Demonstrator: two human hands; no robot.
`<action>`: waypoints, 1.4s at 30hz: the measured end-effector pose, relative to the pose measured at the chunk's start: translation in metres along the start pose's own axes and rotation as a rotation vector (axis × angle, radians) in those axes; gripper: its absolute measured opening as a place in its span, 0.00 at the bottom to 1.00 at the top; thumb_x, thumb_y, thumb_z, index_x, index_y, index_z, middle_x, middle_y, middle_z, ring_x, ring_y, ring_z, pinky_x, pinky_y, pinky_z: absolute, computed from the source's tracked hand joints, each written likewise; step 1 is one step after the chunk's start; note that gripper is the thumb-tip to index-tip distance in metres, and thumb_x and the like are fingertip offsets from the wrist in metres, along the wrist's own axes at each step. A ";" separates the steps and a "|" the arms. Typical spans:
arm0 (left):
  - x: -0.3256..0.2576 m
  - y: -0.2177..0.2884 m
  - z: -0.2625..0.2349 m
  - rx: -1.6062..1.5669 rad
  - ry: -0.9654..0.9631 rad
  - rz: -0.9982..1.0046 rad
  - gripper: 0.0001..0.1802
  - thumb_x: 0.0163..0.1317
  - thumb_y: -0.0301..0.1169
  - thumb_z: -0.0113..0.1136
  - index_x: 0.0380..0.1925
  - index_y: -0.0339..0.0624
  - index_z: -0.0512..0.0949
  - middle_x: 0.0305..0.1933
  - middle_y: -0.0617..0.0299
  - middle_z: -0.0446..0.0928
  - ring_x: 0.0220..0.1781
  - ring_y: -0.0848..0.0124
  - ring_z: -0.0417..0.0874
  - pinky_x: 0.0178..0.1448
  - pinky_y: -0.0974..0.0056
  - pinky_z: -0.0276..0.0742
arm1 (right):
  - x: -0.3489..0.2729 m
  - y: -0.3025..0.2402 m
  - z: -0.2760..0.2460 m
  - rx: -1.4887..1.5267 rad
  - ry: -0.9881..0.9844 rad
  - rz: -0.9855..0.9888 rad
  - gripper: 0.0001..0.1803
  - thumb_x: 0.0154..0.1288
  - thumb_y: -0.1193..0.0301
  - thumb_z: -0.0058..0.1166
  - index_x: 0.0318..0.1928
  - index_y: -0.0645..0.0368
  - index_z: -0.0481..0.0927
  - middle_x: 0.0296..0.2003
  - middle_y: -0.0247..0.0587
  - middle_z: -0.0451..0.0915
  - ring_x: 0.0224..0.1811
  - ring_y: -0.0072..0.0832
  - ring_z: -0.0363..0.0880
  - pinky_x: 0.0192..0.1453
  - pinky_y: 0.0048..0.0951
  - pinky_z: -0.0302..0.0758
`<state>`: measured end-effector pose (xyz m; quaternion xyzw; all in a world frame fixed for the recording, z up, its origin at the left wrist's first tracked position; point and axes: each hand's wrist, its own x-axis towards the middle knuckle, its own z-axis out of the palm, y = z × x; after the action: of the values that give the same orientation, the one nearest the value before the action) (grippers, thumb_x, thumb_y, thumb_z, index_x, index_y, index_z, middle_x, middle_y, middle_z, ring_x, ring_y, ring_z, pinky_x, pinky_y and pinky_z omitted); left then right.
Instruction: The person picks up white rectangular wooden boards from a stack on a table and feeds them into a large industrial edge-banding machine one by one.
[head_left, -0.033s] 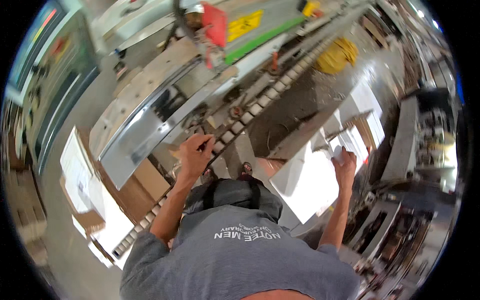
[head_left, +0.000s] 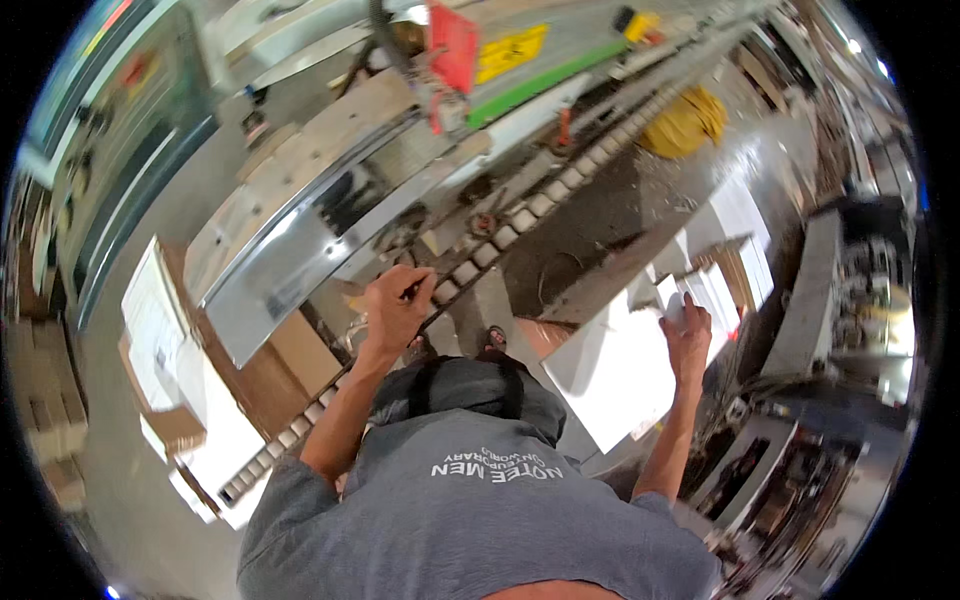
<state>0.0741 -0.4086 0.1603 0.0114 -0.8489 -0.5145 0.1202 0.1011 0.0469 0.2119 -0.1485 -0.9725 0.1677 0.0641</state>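
Note:
My left hand (head_left: 398,312) is raised over a long track of white rollers (head_left: 466,272), its fingers curled in toward the thumb. Whatever it may hold is hidden behind the fingers. On the other side, my right hand (head_left: 687,338) reaches over a stack of white sheets (head_left: 610,385), fingers pinched at a small pale white piece (head_left: 670,294). Glare on the sheets blurs that piece's outline. Beside it stands an opened cardboard box (head_left: 738,272) with white outer faces.
A shiny metal plate (head_left: 285,275) lies along the machine at left. Below it sits a large white-and-brown carton (head_left: 170,345). A yellow bag (head_left: 688,122) rests on the floor beyond the rollers. Racks with machine parts (head_left: 750,465) line the right side.
The surroundings have shifted slightly in the picture, as from a small head movement. Both hands keep nearly the same pose and place.

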 end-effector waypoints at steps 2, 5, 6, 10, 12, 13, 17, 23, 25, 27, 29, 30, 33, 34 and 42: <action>-0.008 0.001 -0.008 -0.067 0.076 0.028 0.06 0.60 0.23 0.67 0.37 0.34 0.85 0.29 0.54 0.82 0.26 0.68 0.80 0.32 0.63 0.76 | 0.008 -0.043 0.020 0.237 -0.029 -0.127 0.30 0.53 0.75 0.72 0.57 0.66 0.77 0.55 0.56 0.77 0.51 0.50 0.81 0.59 0.48 0.80; -0.020 0.002 -0.024 -0.015 0.151 -0.015 0.06 0.59 0.22 0.68 0.36 0.33 0.85 0.30 0.53 0.83 0.27 0.67 0.81 0.32 0.65 0.76 | 0.025 -0.143 0.062 0.270 -0.094 -0.587 0.27 0.49 0.76 0.71 0.53 0.59 0.79 0.51 0.48 0.80 0.54 0.44 0.80 0.60 0.41 0.76; -0.025 0.001 -0.031 -0.020 0.188 -0.040 0.06 0.59 0.22 0.68 0.36 0.33 0.85 0.30 0.53 0.82 0.27 0.67 0.81 0.32 0.65 0.76 | 0.029 -0.187 0.074 0.291 -0.210 -0.682 0.27 0.49 0.75 0.71 0.52 0.57 0.79 0.49 0.48 0.80 0.51 0.49 0.78 0.57 0.43 0.76; -0.035 -0.004 -0.065 0.005 0.282 -0.085 0.06 0.61 0.22 0.66 0.38 0.32 0.86 0.30 0.54 0.82 0.31 0.70 0.80 0.36 0.66 0.75 | 0.034 -0.326 0.124 0.394 -0.351 -1.117 0.24 0.53 0.75 0.68 0.51 0.56 0.77 0.50 0.45 0.77 0.58 0.48 0.71 0.64 0.47 0.67; -0.039 -0.006 -0.082 0.006 0.301 -0.174 0.07 0.62 0.23 0.65 0.38 0.32 0.86 0.31 0.54 0.83 0.32 0.72 0.80 0.37 0.66 0.75 | 0.038 -0.374 0.160 0.431 -0.342 -1.212 0.24 0.54 0.74 0.68 0.52 0.56 0.76 0.50 0.45 0.77 0.59 0.49 0.70 0.65 0.47 0.66; -0.040 -0.010 -0.090 -0.007 0.327 -0.193 0.07 0.63 0.24 0.65 0.39 0.32 0.86 0.32 0.54 0.83 0.32 0.72 0.79 0.38 0.67 0.75 | 0.038 -0.395 0.173 0.395 -0.324 -1.245 0.23 0.54 0.74 0.67 0.51 0.56 0.77 0.50 0.45 0.77 0.58 0.49 0.70 0.64 0.47 0.66; -0.044 -0.031 -0.115 0.037 0.415 -0.194 0.08 0.63 0.25 0.66 0.40 0.33 0.86 0.32 0.57 0.83 0.32 0.74 0.79 0.37 0.68 0.74 | 0.039 -0.440 0.202 0.320 -0.149 -1.363 0.19 0.55 0.73 0.66 0.48 0.59 0.78 0.51 0.46 0.78 0.57 0.50 0.70 0.63 0.47 0.67; -0.014 -0.063 -0.137 0.337 0.527 -0.064 0.11 0.59 0.29 0.71 0.38 0.33 0.85 0.31 0.52 0.83 0.29 0.65 0.82 0.36 0.62 0.78 | -0.015 -0.420 0.197 0.801 -0.316 -0.854 0.15 0.62 0.72 0.63 0.48 0.66 0.81 0.40 0.46 0.81 0.42 0.35 0.78 0.50 0.37 0.76; 0.012 -0.067 -0.134 0.451 0.492 -0.010 0.13 0.54 0.32 0.74 0.36 0.35 0.85 0.30 0.51 0.82 0.29 0.58 0.83 0.35 0.60 0.79 | -0.019 -0.412 0.220 1.020 -0.381 -0.671 0.21 0.67 0.69 0.61 0.54 0.71 0.78 0.35 0.48 0.80 0.32 0.26 0.79 0.37 0.27 0.77; 0.030 -0.075 -0.134 0.472 0.489 0.004 0.14 0.53 0.33 0.74 0.36 0.36 0.85 0.30 0.51 0.82 0.29 0.57 0.84 0.35 0.58 0.79 | -0.024 -0.420 0.227 1.051 -0.392 -0.607 0.22 0.66 0.68 0.61 0.56 0.71 0.78 0.35 0.47 0.81 0.33 0.27 0.80 0.38 0.28 0.77; 0.044 -0.077 -0.134 0.525 0.496 0.017 0.13 0.53 0.34 0.74 0.35 0.39 0.86 0.31 0.51 0.82 0.31 0.55 0.85 0.36 0.57 0.79 | -0.026 -0.429 0.237 1.039 -0.372 -0.585 0.26 0.66 0.68 0.62 0.60 0.71 0.75 0.36 0.48 0.81 0.34 0.31 0.81 0.38 0.30 0.79; 0.050 -0.082 -0.135 0.524 0.482 0.028 0.13 0.53 0.34 0.74 0.35 0.39 0.86 0.31 0.51 0.82 0.31 0.55 0.85 0.36 0.57 0.79 | -0.027 -0.430 0.240 1.042 -0.358 -0.572 0.26 0.66 0.68 0.62 0.60 0.71 0.75 0.36 0.48 0.81 0.34 0.31 0.81 0.38 0.30 0.79; 0.063 -0.094 -0.132 0.538 0.489 0.027 0.11 0.54 0.34 0.73 0.33 0.40 0.85 0.32 0.53 0.83 0.33 0.53 0.85 0.38 0.57 0.80 | -0.028 -0.437 0.230 1.009 -0.410 -0.518 0.28 0.63 0.67 0.63 0.61 0.68 0.74 0.38 0.51 0.81 0.35 0.35 0.80 0.40 0.33 0.79; 0.065 -0.096 -0.129 0.535 0.474 0.030 0.11 0.54 0.34 0.73 0.33 0.40 0.85 0.32 0.53 0.83 0.33 0.53 0.85 0.38 0.57 0.80 | -0.028 -0.437 0.231 1.008 -0.404 -0.503 0.28 0.63 0.67 0.63 0.61 0.68 0.74 0.38 0.51 0.81 0.35 0.35 0.80 0.40 0.33 0.79; 0.099 -0.087 -0.098 0.501 0.424 0.123 0.08 0.57 0.34 0.69 0.27 0.41 0.84 0.29 0.54 0.81 0.33 0.52 0.82 0.38 0.52 0.77 | -0.001 -0.418 0.246 1.016 -0.150 -0.614 0.24 0.64 0.70 0.64 0.60 0.61 0.78 0.40 0.42 0.78 0.32 0.23 0.74 0.38 0.26 0.76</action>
<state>-0.0096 -0.5491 0.1467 0.0962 -0.9043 -0.2677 0.3184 -0.0526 -0.4047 0.1256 0.2007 -0.7708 0.5957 0.1040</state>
